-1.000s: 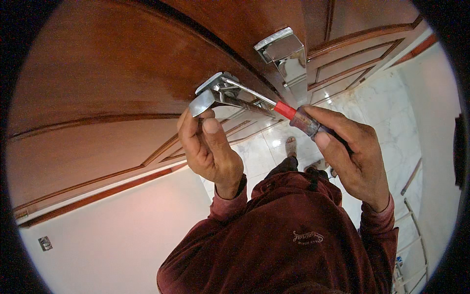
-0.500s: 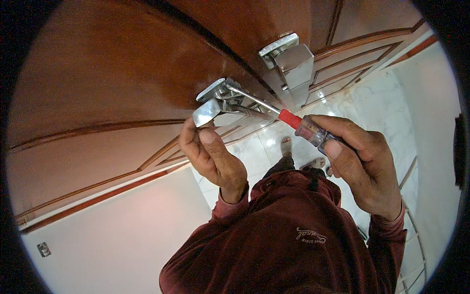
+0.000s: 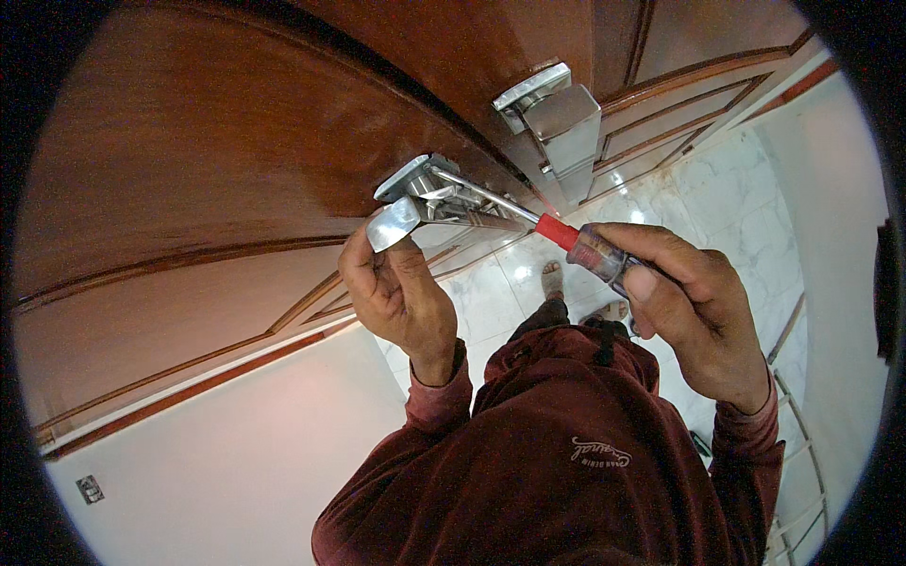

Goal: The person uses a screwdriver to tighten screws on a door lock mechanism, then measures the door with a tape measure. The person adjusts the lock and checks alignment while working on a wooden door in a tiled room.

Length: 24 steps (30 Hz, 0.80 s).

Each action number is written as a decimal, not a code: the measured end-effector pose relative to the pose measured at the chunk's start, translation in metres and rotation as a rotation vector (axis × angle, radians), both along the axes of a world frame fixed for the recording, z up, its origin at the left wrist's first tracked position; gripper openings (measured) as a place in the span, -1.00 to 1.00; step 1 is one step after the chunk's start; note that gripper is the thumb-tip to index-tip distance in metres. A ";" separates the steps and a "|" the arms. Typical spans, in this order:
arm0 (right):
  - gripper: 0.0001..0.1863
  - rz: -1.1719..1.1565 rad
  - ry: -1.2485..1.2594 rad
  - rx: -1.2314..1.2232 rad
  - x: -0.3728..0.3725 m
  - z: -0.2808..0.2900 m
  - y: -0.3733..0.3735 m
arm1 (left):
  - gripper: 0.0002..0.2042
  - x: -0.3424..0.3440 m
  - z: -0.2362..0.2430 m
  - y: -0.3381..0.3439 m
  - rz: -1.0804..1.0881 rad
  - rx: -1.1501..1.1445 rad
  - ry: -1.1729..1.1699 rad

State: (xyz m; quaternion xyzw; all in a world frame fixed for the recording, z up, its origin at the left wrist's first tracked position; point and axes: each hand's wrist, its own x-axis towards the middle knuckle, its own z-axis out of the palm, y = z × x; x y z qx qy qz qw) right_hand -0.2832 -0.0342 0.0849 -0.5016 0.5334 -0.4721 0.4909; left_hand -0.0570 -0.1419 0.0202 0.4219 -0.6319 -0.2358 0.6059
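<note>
A polished chrome door handle [image 3: 394, 223] projects from its mounting plate [image 3: 406, 177] on a brown wooden door [image 3: 236, 141]. My left hand [image 3: 396, 302] grips the handle's end from below, its fingertips partly hidden behind the metal. In my right hand [image 3: 694, 311] is a screwdriver [image 3: 557, 231] with a red collar, clear handle and long steel shaft. Its tip reaches the upper part of the handle's mounting, though whether it sits in a screw is too small to tell.
A second chrome handle [image 3: 564, 127] hangs at the upper right. Below are a white marble floor [image 3: 708, 189] and my feet in sandals [image 3: 552, 278]. A white wall [image 3: 208, 472] with a small plate is at lower left, and a metal rail [image 3: 797, 429] is at right.
Compared with a second ago, my right hand and screwdriver sit a little lower and further right. The handle end in my left hand appears slightly lower, with my thumb now tucked closer under it.
</note>
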 end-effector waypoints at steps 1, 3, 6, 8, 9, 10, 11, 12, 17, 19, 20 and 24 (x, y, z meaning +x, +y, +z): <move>-0.65 -0.001 -0.003 -0.003 0.000 -0.001 0.000 | -0.73 -0.002 0.002 0.002 -0.006 0.018 0.003; -0.65 -0.009 -0.034 0.000 0.000 -0.002 0.000 | -0.72 -0.004 0.002 0.005 -0.008 0.043 -0.004; -0.63 -0.015 -0.102 0.040 0.000 -0.002 0.002 | -0.71 -0.002 0.002 0.008 0.008 0.036 -0.031; -0.63 -0.001 -0.121 0.095 -0.001 -0.003 0.003 | -0.70 -0.001 0.002 0.008 0.020 -0.004 -0.043; -0.63 -0.007 -0.118 0.092 -0.001 -0.004 0.003 | -0.70 -0.002 0.003 0.007 0.015 -0.018 -0.055; -0.62 -0.007 -0.117 0.090 -0.001 -0.006 0.004 | -0.70 -0.002 0.004 0.007 0.015 -0.032 -0.068; -0.62 -0.008 -0.117 0.086 0.000 -0.006 0.004 | -0.70 -0.002 0.005 0.007 0.014 -0.046 -0.082; -0.62 -0.009 -0.116 0.082 0.001 -0.006 0.004 | -0.71 -0.001 0.006 0.009 0.015 -0.028 -0.077; -0.60 -0.037 -0.019 0.004 0.002 -0.005 0.001 | -0.71 -0.001 0.001 0.011 -0.027 -0.043 0.015; -0.56 -0.016 0.005 0.036 0.005 0.002 0.004 | -0.66 -0.002 0.003 0.012 -0.010 -0.046 0.035; -0.53 -0.005 -0.071 0.116 0.006 0.008 0.005 | -0.64 -0.002 0.004 0.012 -0.001 -0.047 0.045; -0.52 0.023 -0.549 0.495 0.008 0.024 0.004 | -0.63 -0.010 0.011 0.010 0.046 -0.106 -0.035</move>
